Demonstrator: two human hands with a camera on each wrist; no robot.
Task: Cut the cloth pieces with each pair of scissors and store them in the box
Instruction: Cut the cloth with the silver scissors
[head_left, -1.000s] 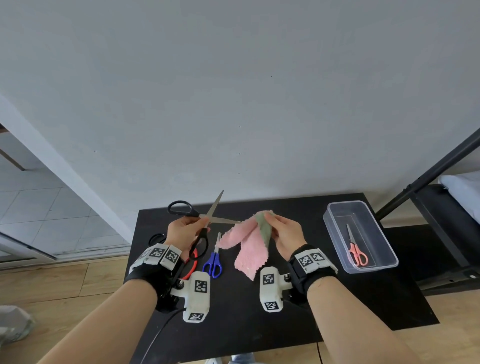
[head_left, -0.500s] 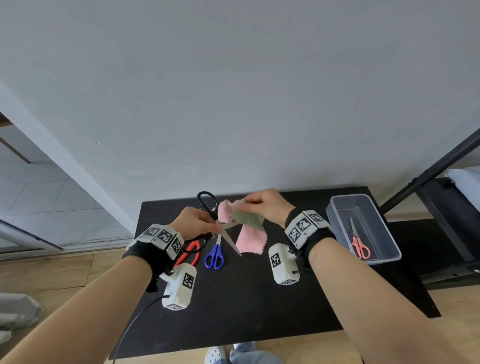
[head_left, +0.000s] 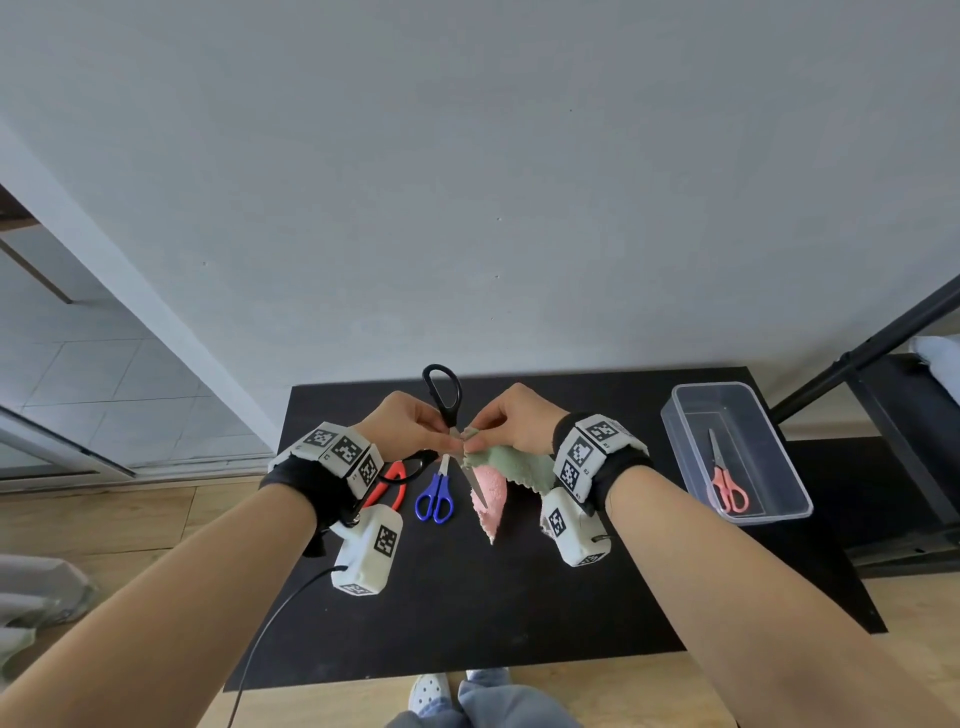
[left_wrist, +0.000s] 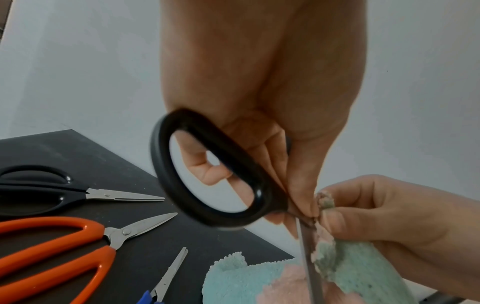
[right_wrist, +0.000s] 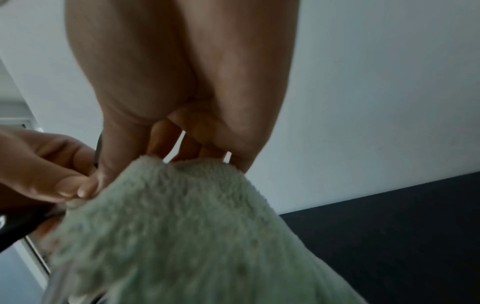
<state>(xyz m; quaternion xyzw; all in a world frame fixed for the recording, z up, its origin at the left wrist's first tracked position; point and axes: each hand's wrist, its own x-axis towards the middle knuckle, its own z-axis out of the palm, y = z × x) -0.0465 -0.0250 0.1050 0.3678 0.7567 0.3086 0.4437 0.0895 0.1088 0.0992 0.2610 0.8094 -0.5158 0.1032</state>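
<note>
My left hand (head_left: 444, 435) grips black-handled scissors (head_left: 442, 391) near the pivot, one handle loop up and the blades (head_left: 476, 483) pointing down. The loop (left_wrist: 207, 170) fills the left wrist view. My right hand (head_left: 480, 436) pinches the top of a green and pink cloth piece (head_left: 511, 466), which hangs against the blades above the black table (head_left: 467, 597). The green cloth (right_wrist: 182, 236) hides the fingertips in the right wrist view. A clear plastic box (head_left: 675, 415) at the right holds coral-handled scissors (head_left: 728, 486).
Blue-handled scissors (head_left: 435, 496) and orange-handled scissors (head_left: 390, 483) lie on the table under my hands. A second black pair (left_wrist: 39, 191) lies to their left. A dark metal frame (head_left: 857, 358) stands at the right, and a wall lies behind the table.
The black scissors turned from blades open and pointing right to handle up with blades down. Both hands rose and came together, and the cloth now hangs by the blades.
</note>
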